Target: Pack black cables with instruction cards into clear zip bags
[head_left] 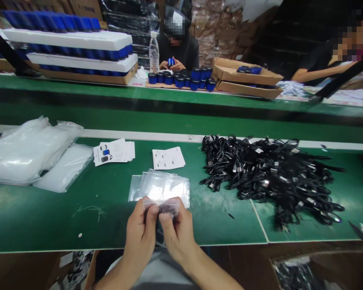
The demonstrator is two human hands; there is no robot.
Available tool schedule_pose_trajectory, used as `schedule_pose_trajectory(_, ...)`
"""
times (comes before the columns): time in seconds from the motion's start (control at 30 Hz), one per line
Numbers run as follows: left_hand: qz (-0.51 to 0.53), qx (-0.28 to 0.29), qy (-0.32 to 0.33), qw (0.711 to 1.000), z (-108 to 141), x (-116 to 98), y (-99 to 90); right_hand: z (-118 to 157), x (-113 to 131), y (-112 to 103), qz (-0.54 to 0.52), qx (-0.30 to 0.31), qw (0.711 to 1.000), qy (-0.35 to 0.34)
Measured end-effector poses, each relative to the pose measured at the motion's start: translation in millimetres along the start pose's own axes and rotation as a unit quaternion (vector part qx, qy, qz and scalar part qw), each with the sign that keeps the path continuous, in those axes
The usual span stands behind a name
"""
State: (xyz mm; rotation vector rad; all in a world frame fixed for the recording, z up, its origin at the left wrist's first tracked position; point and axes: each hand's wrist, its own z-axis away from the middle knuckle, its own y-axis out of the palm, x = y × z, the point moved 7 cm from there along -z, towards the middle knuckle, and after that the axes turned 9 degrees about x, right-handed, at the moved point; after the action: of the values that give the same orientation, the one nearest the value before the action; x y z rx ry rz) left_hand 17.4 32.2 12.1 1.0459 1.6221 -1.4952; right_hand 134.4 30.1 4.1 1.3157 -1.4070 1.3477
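Both hands meet at the front edge of the green table, holding a small clear bag (161,206) with something dark inside. My left hand (142,225) pinches its left side, and my right hand (179,229) pinches the right side, thumbs close together on top. Just beyond them lies a stack of clear plastic bags (165,186). Farther back sits a pile of white printed cards (168,158), with a second fanned pile of cards (115,152) to its left. A large heap of black coiled cables (269,173) spreads over the right side.
Large packs of clear bags (33,153) lie at the left. Behind the table, a raised shelf (169,94) carries blue jars (180,81), foam trays (78,40), a bottle (154,54) and cardboard trays (245,74). Two people work beyond it. Below the front edge are open boxes (302,274).
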Motion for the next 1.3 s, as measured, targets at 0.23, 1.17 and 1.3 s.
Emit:
schedule_pose_trajectory(0.23,-0.011,-0.039,0.037,0.999,13,12,0.5,9,10,11,0.124,-0.003,0.986,-0.107)
schedule_pose_trajectory(1.17,0.014,0.106,0.007,0.994,-11,-9,-11.9,-12,14,-17,0.025,0.105,0.994,0.011)
schedule_pose_trajectory(1.3,0.009,0.091,0.007,0.996,-11,-6,-14.0,-12,16,-20,0.026,0.075,0.997,-0.011)
